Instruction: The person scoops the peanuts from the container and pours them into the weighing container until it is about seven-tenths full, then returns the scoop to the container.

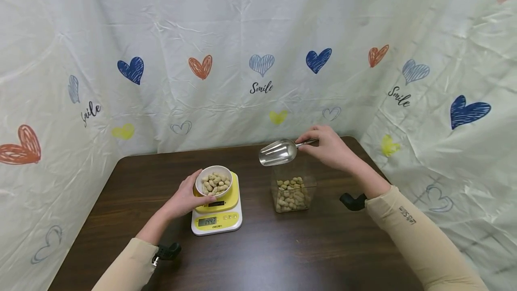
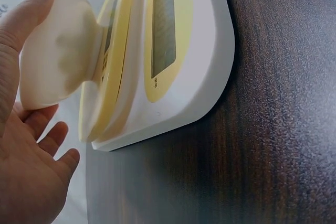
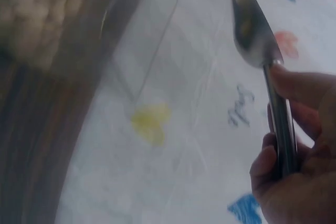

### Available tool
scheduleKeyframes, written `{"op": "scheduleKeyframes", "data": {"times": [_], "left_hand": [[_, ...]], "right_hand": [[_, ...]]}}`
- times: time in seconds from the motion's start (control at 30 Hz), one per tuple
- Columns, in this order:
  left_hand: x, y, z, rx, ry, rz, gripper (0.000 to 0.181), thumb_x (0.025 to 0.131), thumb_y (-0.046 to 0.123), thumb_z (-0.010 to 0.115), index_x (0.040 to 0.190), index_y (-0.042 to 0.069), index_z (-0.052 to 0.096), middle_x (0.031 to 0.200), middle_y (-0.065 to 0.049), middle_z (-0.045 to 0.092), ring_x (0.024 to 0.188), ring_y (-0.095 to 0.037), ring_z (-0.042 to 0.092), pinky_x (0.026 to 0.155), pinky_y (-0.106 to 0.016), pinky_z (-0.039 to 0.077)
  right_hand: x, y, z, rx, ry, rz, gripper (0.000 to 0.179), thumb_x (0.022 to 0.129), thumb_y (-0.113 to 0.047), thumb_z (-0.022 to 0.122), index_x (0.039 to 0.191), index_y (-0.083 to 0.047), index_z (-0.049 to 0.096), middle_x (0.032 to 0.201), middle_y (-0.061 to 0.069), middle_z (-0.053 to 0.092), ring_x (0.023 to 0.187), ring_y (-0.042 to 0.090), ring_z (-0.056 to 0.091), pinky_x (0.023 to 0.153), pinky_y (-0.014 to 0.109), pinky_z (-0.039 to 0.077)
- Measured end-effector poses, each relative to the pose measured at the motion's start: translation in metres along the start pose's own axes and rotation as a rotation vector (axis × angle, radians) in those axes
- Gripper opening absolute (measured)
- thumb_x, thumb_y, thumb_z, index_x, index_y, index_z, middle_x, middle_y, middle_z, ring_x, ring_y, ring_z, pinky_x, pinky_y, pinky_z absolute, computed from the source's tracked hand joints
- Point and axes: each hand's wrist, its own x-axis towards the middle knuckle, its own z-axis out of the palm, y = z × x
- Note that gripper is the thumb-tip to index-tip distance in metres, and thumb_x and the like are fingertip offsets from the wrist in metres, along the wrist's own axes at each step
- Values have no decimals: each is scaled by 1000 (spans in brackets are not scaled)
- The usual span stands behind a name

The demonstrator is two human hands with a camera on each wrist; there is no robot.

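A white bowl (image 1: 215, 195) of unshelled peanuts (image 1: 216, 184) stands on the yellow and white kitchen scale (image 1: 219, 226), whose display is lit. My left hand (image 1: 190, 197) holds the bowl from the left, thumb at the near rim and fingers round the far side. In the left wrist view, the left thumb (image 2: 32, 14) lies along the bowl's wall. With my right hand (image 1: 329, 147) I grip the handle of a metal scoop (image 1: 278, 152), its bowl pointing left. No peanuts show in the scoop. Beneath it sits a clear plastic box (image 1: 308, 187) part-filled with peanuts.
Scale and box stand on a dark wooden table (image 1: 258, 255), the box to the right of the scale. A white curtain (image 1: 226, 26) printed with hearts hangs behind the table and along both sides. Black straps with mounts (image 1: 354, 201) sit at both wrists.
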Motion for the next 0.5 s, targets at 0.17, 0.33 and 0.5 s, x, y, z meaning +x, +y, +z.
{"op": "scheduleKeyframes", "data": {"times": [0.17, 0.33, 0.5], "left_hand": [[0, 1, 0, -1, -1, 5, 117, 80, 53, 85, 163, 7, 18, 161, -22, 27, 149, -43, 18, 113, -68, 23], [0, 1, 0, 1, -7, -4, 116, 80, 54, 84, 163, 7, 17, 161, -22, 26, 149, -44, 18, 113, -68, 24], [0, 1, -1, -3, -10, -15, 117, 80, 54, 84, 163, 8, 16, 161, -23, 25, 149, -44, 17, 112, -69, 24]], "right_hand": [[-13, 15, -20, -57, 0, -14, 13, 96, -23, 75, 109, -22, 79, 109, -3, 63, 108, 22, 51, 87, 45, 40], [-20, 24, -29, -133, -36, -56, 12, 95, -20, 77, 106, -21, 79, 104, -3, 63, 104, 22, 51, 85, 44, 40], [-19, 25, -26, -201, -137, -89, 11, 93, -17, 79, 103, -20, 79, 102, -2, 63, 102, 24, 51, 86, 45, 40]]}}
